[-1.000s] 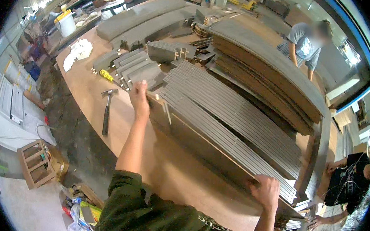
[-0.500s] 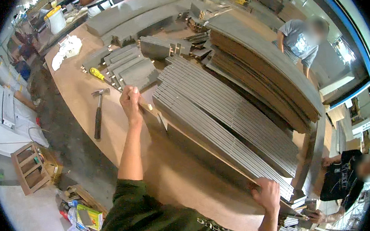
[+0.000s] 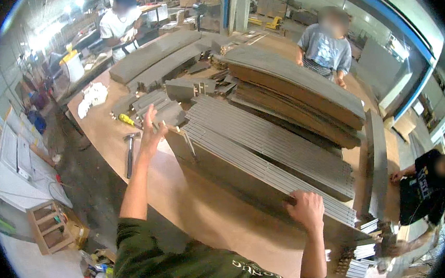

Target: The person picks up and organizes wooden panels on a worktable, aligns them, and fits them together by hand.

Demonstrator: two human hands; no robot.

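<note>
A long grey board stands on edge along the near side of a row of narrow grey slats. My left hand is at the board's left end, fingers stretched up and apart, not wrapped round it. My right hand is curled over the board's top edge toward its right end, its fingertips partly hidden. A hammer with a dark handle lies left of my left hand. Behind the hammer is a screwdriver with a yellow handle, beside short grey pieces with wooden dowels.
Large curved grey panels are stacked at the far right of the brown table. More grey panels lie at the back, near a white cloth. People stand behind the table and at the right.
My left hand has let go of the board's end and its fingers have spread. The board now stands closer against the slats. My right hand has shifted inward along it; the view has tilted up.
</note>
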